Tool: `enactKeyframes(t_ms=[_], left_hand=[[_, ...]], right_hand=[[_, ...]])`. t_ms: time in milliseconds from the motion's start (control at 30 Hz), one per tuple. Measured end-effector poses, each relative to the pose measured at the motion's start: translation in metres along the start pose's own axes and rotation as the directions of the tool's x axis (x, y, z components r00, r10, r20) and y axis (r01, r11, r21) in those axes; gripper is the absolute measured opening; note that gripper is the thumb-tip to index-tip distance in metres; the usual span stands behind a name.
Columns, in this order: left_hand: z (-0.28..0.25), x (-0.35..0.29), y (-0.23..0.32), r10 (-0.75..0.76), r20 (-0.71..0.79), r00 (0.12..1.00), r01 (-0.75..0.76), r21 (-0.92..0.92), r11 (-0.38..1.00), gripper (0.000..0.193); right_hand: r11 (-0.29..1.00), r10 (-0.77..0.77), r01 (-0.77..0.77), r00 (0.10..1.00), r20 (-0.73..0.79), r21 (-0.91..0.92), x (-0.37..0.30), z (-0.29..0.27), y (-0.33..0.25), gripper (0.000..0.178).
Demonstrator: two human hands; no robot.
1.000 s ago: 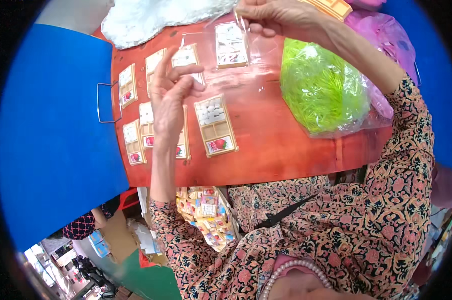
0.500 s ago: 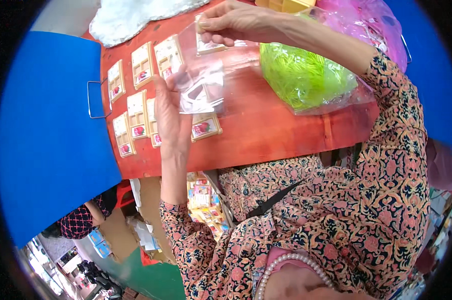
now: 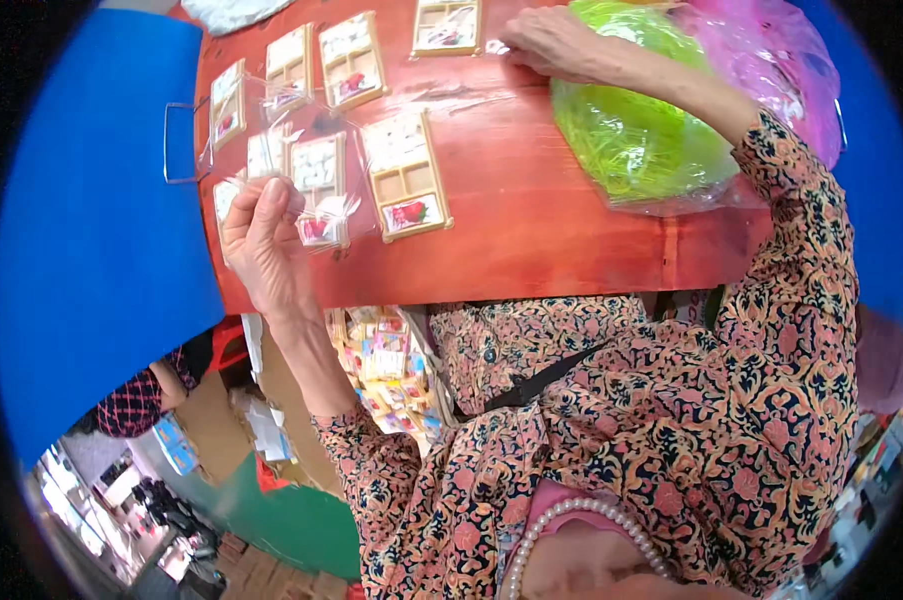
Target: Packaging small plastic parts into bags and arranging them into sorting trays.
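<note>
My left hand point(image 3: 261, 240) pinches a clear plastic bag point(image 3: 343, 208) between thumb and fingers. The bag spreads over several small yellow compartment trays point(image 3: 411, 182) at the left of the red table. These trays hold white pieces in their far part and a card with a red picture at the near end. Farther off, my right hand point(image 3: 551, 45) is closed, its fingers curled beside a tray point(image 3: 447, 28) at the far middle. A small white bit shows at those fingertips, too unclear to name.
A clear bag of bright green strands point(image 3: 621, 140) lies at the right of the red table point(image 3: 531, 240), with a pink plastic bag point(image 3: 771, 80) beyond it. Blue panels point(image 3: 91, 200) flank the table. Below its edge sits a container of small colourful packets point(image 3: 386, 360).
My left hand has moved left and nearer with the clear bag. My right hand has gone to the right, away from the bag. The view has shifted slightly.
</note>
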State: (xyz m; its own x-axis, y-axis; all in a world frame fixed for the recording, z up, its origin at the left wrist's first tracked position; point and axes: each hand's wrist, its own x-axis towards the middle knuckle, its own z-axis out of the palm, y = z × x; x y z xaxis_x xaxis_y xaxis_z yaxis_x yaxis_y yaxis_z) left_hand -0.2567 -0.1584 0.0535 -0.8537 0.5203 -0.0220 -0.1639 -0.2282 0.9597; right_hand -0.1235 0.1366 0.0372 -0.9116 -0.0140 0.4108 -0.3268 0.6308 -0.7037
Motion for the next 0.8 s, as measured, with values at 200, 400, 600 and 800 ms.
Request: enactKeyframes(t_ms=[200,400,600,800], left_hand=[[-0.024,-0.025,0.006,0.014,-0.125,0.992,-0.013,0.009,1.000,0.006],[-0.023,-0.044,0.004,-0.035,-0.114,0.993,0.029,-0.053,0.998,0.007],[0.031,-0.056,-0.013,-0.244,-0.048,0.969,0.230,-0.203,0.952,0.016],[0.028,-0.073,-0.017,-0.234,-0.057,0.970,0.200,-0.353,0.914,0.014]], right_hand=[[0.854,-0.300,0.291,0.953,0.049,-0.432,-0.023,-0.011,0.008,0.009],[0.774,-0.291,0.262,0.956,0.044,-0.576,-0.004,-0.004,-0.018,0.010],[0.765,-0.235,0.216,0.971,0.049,-0.606,0.002,0.047,-0.091,0.013],[0.751,-0.401,0.489,0.872,0.282,-0.445,-0.009,0.101,-0.123,0.017]])
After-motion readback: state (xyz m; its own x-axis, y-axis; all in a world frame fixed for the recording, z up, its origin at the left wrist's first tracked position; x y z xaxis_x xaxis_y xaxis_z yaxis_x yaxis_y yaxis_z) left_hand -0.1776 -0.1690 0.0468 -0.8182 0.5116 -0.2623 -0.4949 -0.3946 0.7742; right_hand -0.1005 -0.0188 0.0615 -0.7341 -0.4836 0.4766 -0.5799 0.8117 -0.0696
